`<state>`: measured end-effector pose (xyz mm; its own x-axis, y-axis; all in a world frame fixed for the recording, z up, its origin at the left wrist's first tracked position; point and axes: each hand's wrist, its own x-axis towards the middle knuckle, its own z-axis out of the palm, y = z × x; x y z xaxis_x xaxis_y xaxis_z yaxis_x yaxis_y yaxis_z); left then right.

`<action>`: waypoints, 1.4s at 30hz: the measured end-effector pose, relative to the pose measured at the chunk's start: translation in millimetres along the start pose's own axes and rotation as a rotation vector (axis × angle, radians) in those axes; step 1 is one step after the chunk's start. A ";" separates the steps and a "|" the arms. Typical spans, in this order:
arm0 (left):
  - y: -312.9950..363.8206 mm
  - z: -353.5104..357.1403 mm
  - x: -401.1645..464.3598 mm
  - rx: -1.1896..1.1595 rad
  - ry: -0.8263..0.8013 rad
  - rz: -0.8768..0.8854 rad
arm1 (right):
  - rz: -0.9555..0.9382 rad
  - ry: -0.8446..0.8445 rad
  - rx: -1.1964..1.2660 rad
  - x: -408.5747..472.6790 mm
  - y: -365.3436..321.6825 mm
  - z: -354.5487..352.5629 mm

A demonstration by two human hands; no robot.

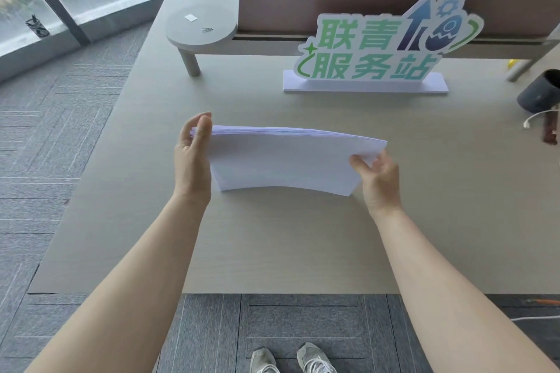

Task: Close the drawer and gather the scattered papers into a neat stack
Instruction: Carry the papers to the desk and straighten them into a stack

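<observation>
One paper stack (285, 160) stands on edge on the bench (272, 236). Two hands clamp it: left hand (194, 154) at one end, right hand (378, 179) at the other. One sign (375, 48) behind.

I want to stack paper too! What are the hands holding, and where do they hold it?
A stack of white papers, stood on edge on the desk. The left hand grips its left end, the right hand its right end.

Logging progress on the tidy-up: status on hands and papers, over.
Left hand and right hand grip the paper stack at its ends. Stack gathered, standing on edge on the desk. Drawer not in view. Nothing in the way.
</observation>
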<state>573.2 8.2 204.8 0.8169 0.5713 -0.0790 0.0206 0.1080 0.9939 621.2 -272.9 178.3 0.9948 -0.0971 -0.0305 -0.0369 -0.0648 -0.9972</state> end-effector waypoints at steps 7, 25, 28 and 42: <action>-19.4 -11.3 -6.5 0.121 -0.178 -0.089 | 0.148 -0.069 0.094 -0.2 9.0 -0.5; -11.9 -18.2 -7.0 -0.084 -0.108 0.013 | -0.066 0.052 0.096 -3.4 0.0 1.9; -3.0 -12.3 -3.9 -0.083 -0.089 0.026 | -0.142 0.094 0.048 -3.8 -2.5 3.3; -11.4 -12.9 -10.4 0.064 -0.151 0.024 | -0.017 -0.009 0.083 -7.6 8.9 3.9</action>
<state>557.0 11.5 193.2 0.8950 0.4436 -0.0481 0.0333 0.0409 0.9986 613.7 -268.9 169.4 0.9960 -0.0877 -0.0141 -0.0127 0.0165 -0.9998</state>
